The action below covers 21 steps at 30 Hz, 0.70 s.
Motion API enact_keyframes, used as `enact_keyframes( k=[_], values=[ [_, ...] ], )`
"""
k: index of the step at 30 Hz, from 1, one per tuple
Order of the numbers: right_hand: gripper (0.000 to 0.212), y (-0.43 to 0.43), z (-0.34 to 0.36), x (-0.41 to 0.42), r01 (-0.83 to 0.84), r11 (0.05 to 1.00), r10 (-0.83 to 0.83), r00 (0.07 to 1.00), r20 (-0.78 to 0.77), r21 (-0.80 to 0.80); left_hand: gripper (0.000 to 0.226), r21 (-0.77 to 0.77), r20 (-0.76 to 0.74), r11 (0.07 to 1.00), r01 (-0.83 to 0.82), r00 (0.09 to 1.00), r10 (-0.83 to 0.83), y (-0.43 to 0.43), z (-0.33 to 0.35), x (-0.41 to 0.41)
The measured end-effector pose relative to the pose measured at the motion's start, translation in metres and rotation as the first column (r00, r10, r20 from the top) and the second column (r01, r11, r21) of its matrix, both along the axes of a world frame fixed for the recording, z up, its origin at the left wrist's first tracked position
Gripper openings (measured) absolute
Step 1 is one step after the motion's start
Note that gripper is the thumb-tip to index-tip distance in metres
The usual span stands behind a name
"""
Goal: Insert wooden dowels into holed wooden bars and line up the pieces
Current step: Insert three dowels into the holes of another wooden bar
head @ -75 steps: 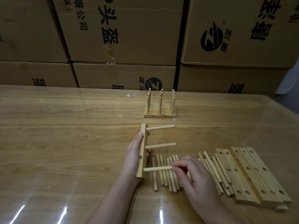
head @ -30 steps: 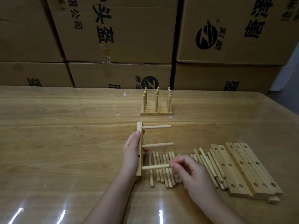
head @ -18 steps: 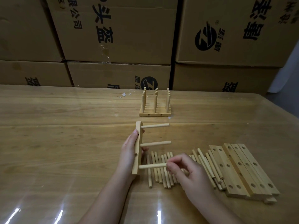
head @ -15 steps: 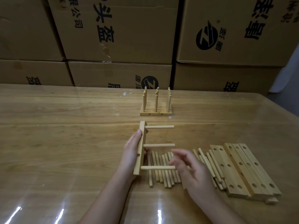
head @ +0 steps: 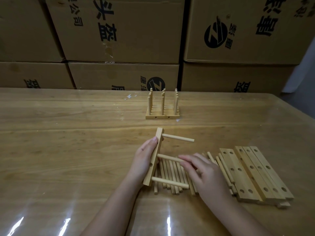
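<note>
Half a second ago our right hand (head: 204, 171) let go of the lowest dowel (head: 168, 182). It has since moved up to the middle dowel (head: 167, 157), and its fingers (head: 185, 159) lie over that dowel's free end. We cannot tell whether the thumb pinches from beneath. Our left hand (head: 144, 159) grips the pale wooden bar (head: 154, 160) on edge at the centre of the frame, and the top dowel (head: 177, 138) juts right.

With all three holes filled, we judge this bar nearly done. What remains is seating the dowels and lining it up with the finished dowel rack (head: 162, 108) above centre.

Loose wooden dowels (head: 172, 174) lie under the bar, and spare holed wooden bars (head: 255, 174) are stacked at right. The glossy wood-grain bench (head: 68, 150) shows glare streaks low in the frame, and printed brown cardboard boxes (head: 119, 31) fill the top.
</note>
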State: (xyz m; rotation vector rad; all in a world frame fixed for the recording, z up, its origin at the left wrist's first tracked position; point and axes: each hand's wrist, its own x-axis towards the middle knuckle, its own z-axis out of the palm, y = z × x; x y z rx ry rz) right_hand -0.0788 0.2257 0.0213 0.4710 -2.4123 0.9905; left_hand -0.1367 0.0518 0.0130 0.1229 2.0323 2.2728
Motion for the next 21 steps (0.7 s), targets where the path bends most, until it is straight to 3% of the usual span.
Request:
enact_keyframes(
  k=[9,14,17,21],
  values=[
    [0.016,-0.0004,-0.0054,-0.0041,0.049,0.999,-0.049,0.999,0.016,0.018,0.037,-0.033,-0.086,0.999,0.007,0.996,-0.01,0.0036,-0.0004,0.0021],
    [0.016,-0.0009,-0.0064,-0.0047,0.029,0.998,-0.024,0.996,0.092,-0.058,0.032,-0.049,-0.094,0.999,-0.001,0.996,-0.003,0.0028,0.0017,0.0032],
    [0.024,-0.0039,-0.0035,-0.0029,0.003,0.993,0.015,0.989,0.149,-0.122,0.034,-0.085,-0.054,0.995,0.045,0.997,-0.05,0.0019,-0.0009,0.0031],
    [0.035,0.0001,-0.0039,0.0002,0.108,0.972,-0.099,0.994,0.054,-0.207,0.034,-0.062,-0.02,0.998,0.034,0.999,-0.035,0.0001,-0.0018,0.0015]
  ],
)
